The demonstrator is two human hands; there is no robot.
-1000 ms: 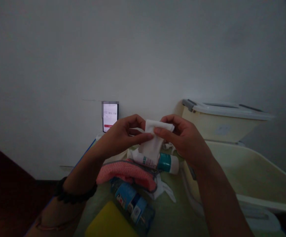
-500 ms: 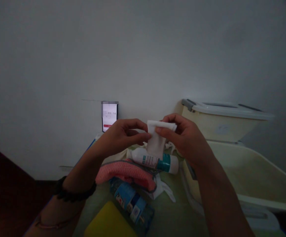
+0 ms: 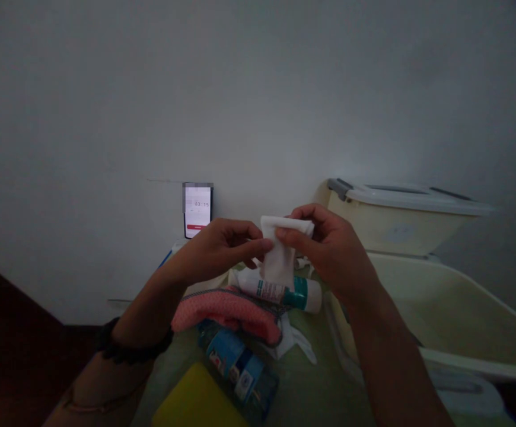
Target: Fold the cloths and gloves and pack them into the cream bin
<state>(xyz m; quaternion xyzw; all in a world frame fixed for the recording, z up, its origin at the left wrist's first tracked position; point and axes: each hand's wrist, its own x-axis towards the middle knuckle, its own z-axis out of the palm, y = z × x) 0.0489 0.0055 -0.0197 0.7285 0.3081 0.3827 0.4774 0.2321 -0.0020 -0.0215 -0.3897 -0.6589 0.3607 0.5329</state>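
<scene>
A folded white cloth (image 3: 280,252), or perhaps tissue, hangs upright between my hands above the table. My right hand (image 3: 322,243) pinches its upper right part, thumb in front and fingers behind. At the cloth's left edge, my left hand (image 3: 222,249) has its thumb and bent fingers closed on it. Behind and below the cloth lies a white bottle with a teal band (image 3: 300,293). A pink cloth with grey edging (image 3: 226,308) is crumpled nearer to me, under the level of my left hand.
A blue-labelled bottle (image 3: 240,365) lies beside a yellow block-like item (image 3: 198,400) at the front. White fabric (image 3: 296,344) pokes out below the pink cloth. A phone (image 3: 198,207) showing a timer leans on the wall. To the right are an open cream bin (image 3: 454,296) and a lidded bin (image 3: 400,228).
Both hands and the white cloth have shifted very slightly left. My left fingers have curled a little more at the cloth's edge. The timer has advanced one second.
</scene>
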